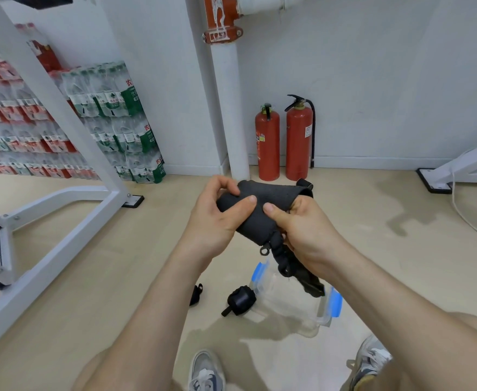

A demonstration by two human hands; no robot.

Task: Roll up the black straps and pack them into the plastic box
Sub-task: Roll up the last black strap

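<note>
I hold a wide black strap (271, 206) in the air in front of me. My left hand (217, 218) grips its partly rolled left end, thumb on top. My right hand (305, 230) pinches the strap's right part, and a narrow tail with a ring hangs down from it. Below on the floor stands a clear plastic box (293, 303) with blue clips; the hanging tail reaches over it. A rolled black strap (240, 300) lies on the floor just left of the box. A small black strap piece (196, 294) lies further left.
Two red fire extinguishers (283, 142) stand against the wall beside a white pipe (231, 114). Stacked packs of water bottles (113, 122) fill the left. A white metal frame (62, 193) slants across the left floor. A white cable (468, 218) runs at right. My shoes (206, 373) are below.
</note>
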